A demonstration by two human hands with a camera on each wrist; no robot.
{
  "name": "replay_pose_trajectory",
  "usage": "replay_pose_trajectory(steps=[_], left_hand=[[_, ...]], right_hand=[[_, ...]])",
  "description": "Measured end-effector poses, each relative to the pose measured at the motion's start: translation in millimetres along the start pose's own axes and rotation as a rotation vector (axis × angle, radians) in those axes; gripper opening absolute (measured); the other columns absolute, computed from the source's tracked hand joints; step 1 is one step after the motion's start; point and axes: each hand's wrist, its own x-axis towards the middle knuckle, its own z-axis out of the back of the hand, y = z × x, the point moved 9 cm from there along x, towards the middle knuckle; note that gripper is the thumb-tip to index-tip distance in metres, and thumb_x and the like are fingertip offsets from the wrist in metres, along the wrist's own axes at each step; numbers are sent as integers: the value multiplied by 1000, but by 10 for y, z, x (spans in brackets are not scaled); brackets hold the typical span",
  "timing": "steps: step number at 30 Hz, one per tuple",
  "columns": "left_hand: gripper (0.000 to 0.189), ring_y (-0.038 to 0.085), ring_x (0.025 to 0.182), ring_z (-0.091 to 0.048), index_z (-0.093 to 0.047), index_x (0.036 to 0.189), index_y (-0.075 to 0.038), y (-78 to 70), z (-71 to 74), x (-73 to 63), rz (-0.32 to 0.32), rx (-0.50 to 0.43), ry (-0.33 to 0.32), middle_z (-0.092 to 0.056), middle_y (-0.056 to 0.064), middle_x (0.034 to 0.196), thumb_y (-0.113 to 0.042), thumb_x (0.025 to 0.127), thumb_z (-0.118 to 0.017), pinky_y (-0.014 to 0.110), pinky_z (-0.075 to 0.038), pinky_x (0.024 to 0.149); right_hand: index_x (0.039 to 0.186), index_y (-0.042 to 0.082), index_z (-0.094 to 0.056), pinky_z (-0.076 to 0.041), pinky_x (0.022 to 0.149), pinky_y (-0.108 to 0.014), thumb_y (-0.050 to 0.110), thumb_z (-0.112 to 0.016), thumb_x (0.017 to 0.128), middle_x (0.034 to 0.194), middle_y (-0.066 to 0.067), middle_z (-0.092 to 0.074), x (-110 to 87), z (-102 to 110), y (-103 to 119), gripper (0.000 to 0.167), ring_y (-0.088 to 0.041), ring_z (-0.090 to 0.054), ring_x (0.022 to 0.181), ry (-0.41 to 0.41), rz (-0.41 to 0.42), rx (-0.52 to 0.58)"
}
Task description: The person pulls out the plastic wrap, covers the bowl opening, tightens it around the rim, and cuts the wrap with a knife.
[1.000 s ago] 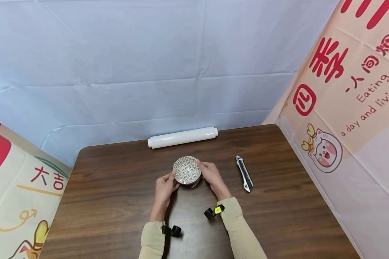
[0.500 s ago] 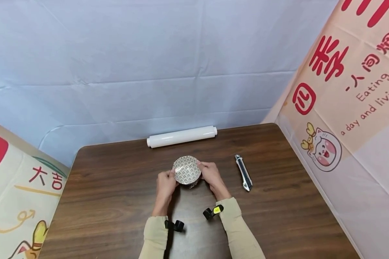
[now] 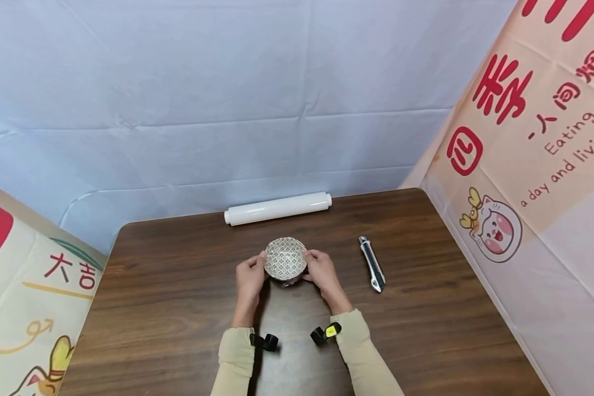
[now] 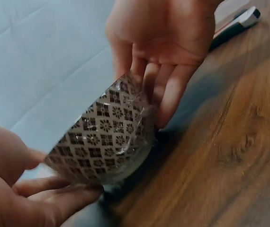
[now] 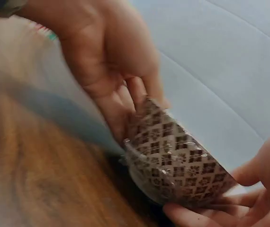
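Note:
A small bowl with a dark floral lattice pattern is held between both hands near the middle of the table. Clear, shiny plastic film clings to its wrinkled-looking outside, plain in the left wrist view on the bowl. My left hand grips the left side, thumb at the rim and fingers lower on the wall. On the opposite side my right hand grips likewise, its thumb at the rim and fingers beneath, as the right hand shows in the right wrist view. The bowl looks tilted in both wrist views.
A white roll, apparently of cling film, lies along the back edge of the wooden table. To the right of the bowl lies a utility knife. Fabric backdrops stand behind and at the sides.
The left hand has changed its hold on the bowl's left rim, its thumb moving up and outward. The right hand has shifted slightly on its side, and the bowl's tilt differs a little.

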Motion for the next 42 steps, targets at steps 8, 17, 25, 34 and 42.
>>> replay_pose_trajectory(steps=[8, 17, 25, 34, 42], left_hand=[[49, 40, 140, -57, -49, 148, 13, 115, -49, -108, 58, -207, 125, -53, 32, 152, -22, 115, -41, 42, -55, 110], [50, 34, 121, -69, -60, 140, 9, 49, 78, -275, 23, 19, 112, -67, 27, 134, -30, 113, -45, 43, -58, 105], [51, 14, 80, -69, -69, 123, 11, 98, 21, -211, 85, 55, 167, -71, 13, 98, -35, 112, -50, 30, -65, 80], [52, 11, 79, -68, -73, 109, 8, 156, 2, -170, 90, 60, 167, -70, 7, 91, -36, 114, -46, 28, -63, 77], [46, 10, 65, -68, -77, 102, 10, 61, 67, -167, 54, 85, 65, -73, 10, 85, -30, 110, -55, 30, -64, 68]], right_hand=[[137, -10, -56, -67, 78, -42, 16, -45, 108, 132, -31, -64, -137, -63, 17, 40, -30, -73, 98, -18, -2, -18], [134, -9, -58, -65, 82, -41, 17, -51, 105, 124, -28, -70, -240, -45, 49, 40, -31, -76, 94, 16, -11, -131], [143, -1, -61, -57, 101, -45, 44, -56, 108, 139, -20, -68, 115, 7, 177, 56, -32, -66, 126, 70, 52, -212], [138, -1, -67, -43, 120, -52, 44, -51, 110, 144, -19, -65, 155, -119, 61, 55, -34, -54, 143, 148, 37, -223], [132, -3, -70, -37, 124, -55, 36, -50, 111, 149, -20, -60, 133, -124, 48, 49, -36, -48, 147, 149, 27, -152]])
